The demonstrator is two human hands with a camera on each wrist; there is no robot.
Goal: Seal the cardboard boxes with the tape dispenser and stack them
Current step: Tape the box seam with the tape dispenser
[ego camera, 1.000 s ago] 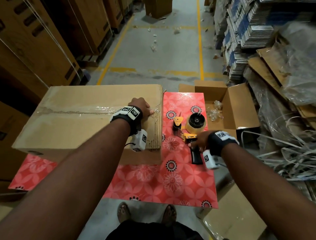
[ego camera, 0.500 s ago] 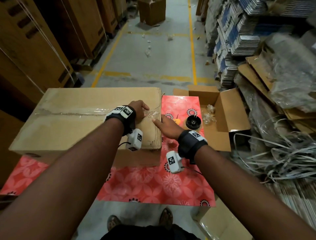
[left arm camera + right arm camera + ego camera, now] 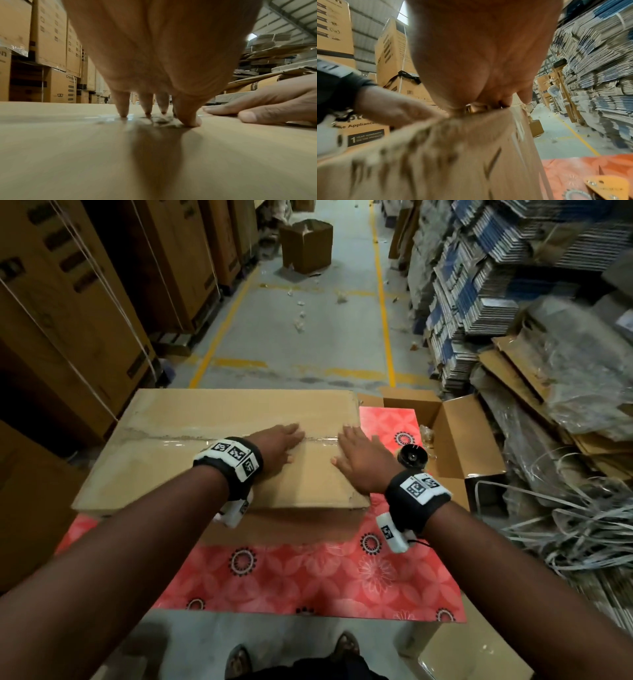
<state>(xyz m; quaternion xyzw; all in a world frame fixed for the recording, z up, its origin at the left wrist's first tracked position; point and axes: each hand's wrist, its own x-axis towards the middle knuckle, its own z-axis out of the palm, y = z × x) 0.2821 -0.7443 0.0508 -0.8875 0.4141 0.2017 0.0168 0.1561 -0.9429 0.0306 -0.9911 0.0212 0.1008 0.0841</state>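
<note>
A large closed cardboard box (image 3: 171,460) lies on the red flowered table (image 3: 308,577), with clear tape (image 3: 178,441) along its top seam. My left hand (image 3: 279,445) presses flat on the seam near the box's right end, fingers straight; its fingertips (image 3: 123,115) touch the glossy tape. My right hand (image 3: 359,455) lies flat on the box's right edge, beside the left one. The tape dispenser (image 3: 412,455) rests on the table just right of the box, mostly hidden by my right wrist; its yellow plate (image 3: 607,186) shows in the right wrist view.
An open cardboard box (image 3: 455,440) with crumpled plastic sits right of the table. Tall stacked cartons (image 3: 85,302) line the left, flattened cardboard and strapping (image 3: 548,405) pile up on the right. A small box (image 3: 306,246) stands far down the aisle. Another carton (image 3: 476,652) stands at my lower right.
My right hand let go of the tape dispenser, left it on the table and came onto the box's right edge. My left hand slid flat along the taped seam.
</note>
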